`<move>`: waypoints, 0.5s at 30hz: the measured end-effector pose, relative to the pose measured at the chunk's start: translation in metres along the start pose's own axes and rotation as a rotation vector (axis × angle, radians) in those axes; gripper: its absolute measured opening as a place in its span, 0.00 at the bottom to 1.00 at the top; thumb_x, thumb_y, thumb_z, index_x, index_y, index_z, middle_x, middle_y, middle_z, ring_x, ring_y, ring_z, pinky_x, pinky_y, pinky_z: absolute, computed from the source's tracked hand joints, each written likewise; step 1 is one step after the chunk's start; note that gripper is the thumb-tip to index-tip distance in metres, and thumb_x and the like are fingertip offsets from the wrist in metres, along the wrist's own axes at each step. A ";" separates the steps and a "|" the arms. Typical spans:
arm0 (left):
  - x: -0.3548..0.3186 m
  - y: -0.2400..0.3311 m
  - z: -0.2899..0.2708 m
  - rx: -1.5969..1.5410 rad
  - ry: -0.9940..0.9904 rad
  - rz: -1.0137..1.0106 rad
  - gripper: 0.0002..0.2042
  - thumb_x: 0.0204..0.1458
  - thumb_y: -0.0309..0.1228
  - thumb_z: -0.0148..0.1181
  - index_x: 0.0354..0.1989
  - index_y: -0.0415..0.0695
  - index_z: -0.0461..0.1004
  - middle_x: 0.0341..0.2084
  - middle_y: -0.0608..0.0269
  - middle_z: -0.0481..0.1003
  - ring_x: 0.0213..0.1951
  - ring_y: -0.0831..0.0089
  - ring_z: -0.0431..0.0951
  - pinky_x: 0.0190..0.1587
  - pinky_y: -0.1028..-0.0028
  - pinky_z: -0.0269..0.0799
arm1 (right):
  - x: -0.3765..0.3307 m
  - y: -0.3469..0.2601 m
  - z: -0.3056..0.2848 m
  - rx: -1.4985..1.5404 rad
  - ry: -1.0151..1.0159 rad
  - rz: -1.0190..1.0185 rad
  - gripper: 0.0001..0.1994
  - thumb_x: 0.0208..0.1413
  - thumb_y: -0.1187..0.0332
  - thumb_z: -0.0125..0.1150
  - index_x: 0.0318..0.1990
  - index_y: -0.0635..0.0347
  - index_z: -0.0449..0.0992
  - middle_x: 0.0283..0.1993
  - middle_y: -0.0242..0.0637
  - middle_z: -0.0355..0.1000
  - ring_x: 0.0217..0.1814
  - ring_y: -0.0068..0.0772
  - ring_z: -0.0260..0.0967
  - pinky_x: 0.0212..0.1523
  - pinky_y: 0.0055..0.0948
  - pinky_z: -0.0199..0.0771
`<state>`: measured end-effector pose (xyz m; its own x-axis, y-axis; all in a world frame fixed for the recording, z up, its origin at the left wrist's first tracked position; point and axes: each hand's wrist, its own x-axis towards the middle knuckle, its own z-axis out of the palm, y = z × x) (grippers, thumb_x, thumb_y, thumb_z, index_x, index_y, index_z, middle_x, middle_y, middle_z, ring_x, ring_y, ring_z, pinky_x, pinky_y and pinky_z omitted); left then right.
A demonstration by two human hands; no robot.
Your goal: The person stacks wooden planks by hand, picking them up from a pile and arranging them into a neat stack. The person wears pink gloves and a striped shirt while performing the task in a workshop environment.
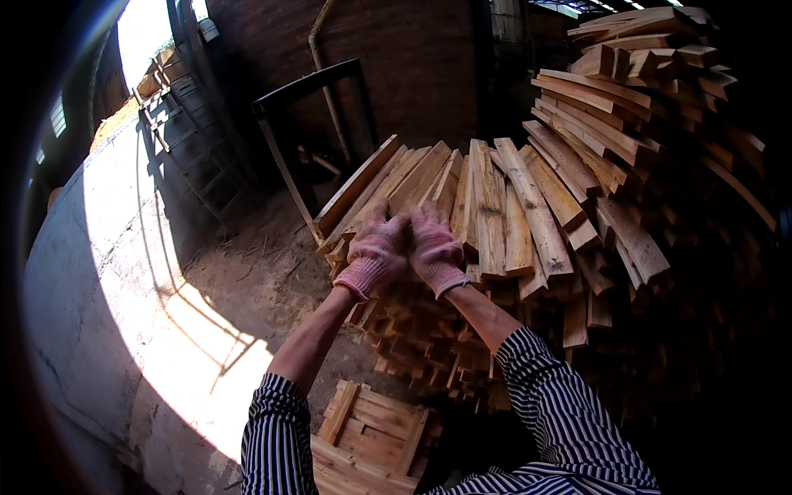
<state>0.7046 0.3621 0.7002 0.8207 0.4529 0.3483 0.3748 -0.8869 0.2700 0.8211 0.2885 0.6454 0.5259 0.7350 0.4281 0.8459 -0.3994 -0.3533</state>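
Both my hands wear pink knit gloves and rest side by side on the near ends of a stack of sawn wooden planks (pixel 421 173). My left hand (pixel 379 247) lies on the left part of the top layer, fingers stretched forward over the boards. Close beside it, my right hand (pixel 436 247) presses on the neighbouring boards, its fingers also reaching forward. Neither hand is wrapped round a plank, as far as I can see; some fingertips are blurred against the wood. To the right, a long pale plank (pixel 532 206) lies on the same layer.
Higher stacks of boards (pixel 610 107) rise at the right. A dark metal frame (pixel 307 86) stands behind the pile's left end. Below my arms is a wooden panel of joined boards (pixel 379 429). Farther left, a ladder (pixel 186 153) leans by a sunlit concrete surface (pixel 91 272).
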 end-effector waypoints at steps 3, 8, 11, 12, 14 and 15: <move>-0.012 0.001 0.021 -0.123 0.120 -0.006 0.27 0.50 0.32 0.67 0.61 0.52 0.72 0.70 0.37 0.52 0.67 0.37 0.60 0.67 0.55 0.63 | -0.013 -0.001 -0.008 0.078 0.037 0.017 0.35 0.52 0.76 0.49 0.71 0.48 0.59 0.77 0.49 0.48 0.77 0.58 0.51 0.65 0.42 0.70; -0.101 0.023 0.046 -0.218 0.253 -0.002 0.29 0.50 0.23 0.64 0.63 0.44 0.68 0.57 0.41 0.72 0.70 0.45 0.58 0.72 0.55 0.54 | -0.096 -0.002 -0.020 0.146 0.205 -0.206 0.38 0.50 0.78 0.53 0.73 0.58 0.54 0.64 0.50 0.65 0.68 0.49 0.63 0.72 0.44 0.61; -0.225 0.030 0.019 -0.344 0.210 -0.145 0.37 0.42 0.21 0.60 0.67 0.45 0.63 0.60 0.46 0.69 0.73 0.46 0.49 0.74 0.53 0.47 | -0.177 -0.050 -0.005 0.762 -0.207 -0.266 0.44 0.49 0.80 0.51 0.76 0.53 0.43 0.74 0.50 0.47 0.76 0.51 0.47 0.76 0.44 0.51; -0.248 0.020 0.022 -0.267 0.222 -0.059 0.39 0.42 0.22 0.63 0.69 0.45 0.60 0.68 0.47 0.59 0.72 0.46 0.53 0.72 0.53 0.55 | -0.194 -0.053 -0.007 0.918 -0.337 -0.250 0.46 0.48 0.81 0.51 0.77 0.51 0.40 0.78 0.50 0.41 0.79 0.52 0.42 0.78 0.44 0.48; -0.277 -0.002 0.028 -0.496 0.200 -0.128 0.42 0.44 0.26 0.69 0.71 0.45 0.56 0.71 0.47 0.50 0.71 0.47 0.56 0.66 0.54 0.66 | -0.203 -0.048 -0.029 0.840 -0.268 -0.376 0.47 0.51 0.78 0.56 0.78 0.50 0.40 0.80 0.51 0.39 0.80 0.52 0.41 0.77 0.43 0.50; -0.281 -0.003 0.028 -0.553 0.154 -0.114 0.43 0.46 0.30 0.70 0.72 0.45 0.54 0.72 0.47 0.47 0.70 0.48 0.58 0.65 0.56 0.69 | -0.204 -0.041 -0.039 0.732 -0.174 -0.444 0.45 0.54 0.74 0.61 0.77 0.51 0.43 0.78 0.52 0.43 0.78 0.52 0.46 0.76 0.42 0.55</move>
<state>0.4849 0.2355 0.5767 0.7007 0.5877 0.4045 0.1426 -0.6709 0.7277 0.6828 0.1335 0.6053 0.0894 0.8364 0.5407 0.6686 0.3520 -0.6551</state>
